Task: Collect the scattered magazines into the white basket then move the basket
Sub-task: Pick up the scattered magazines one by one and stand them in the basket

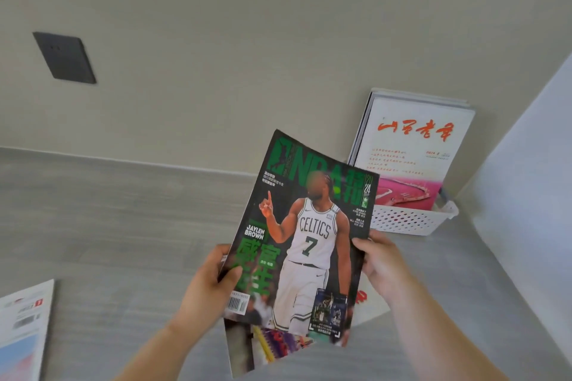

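Now the person holds a green basketball magazine point(309, 235) in the middle of the frame with both hands. The left hand point(204, 284) grips its left edge, with the thumb pressed on the cover. The right hand point(379, 260) grips the right edge, with the fingers curled behind. Under it some lower magazines point(247, 346) seem to be carried in the same stack, and their corners stick out at the bottom and at the right.

The white basket point(408, 221) stands just beyond, right of centre, against the wall. A red-titled magazine point(411, 151) stands upright in it. To do this step well, I think the person should first square the loose stack, because the lower ones look uneven. Then the stack can be turned upright and slid in front of the standing ones, spine down. One more floor magazine point(21, 325) lies on the grey surface point(123, 226) in the lower left corner, well apart and not yet collected.
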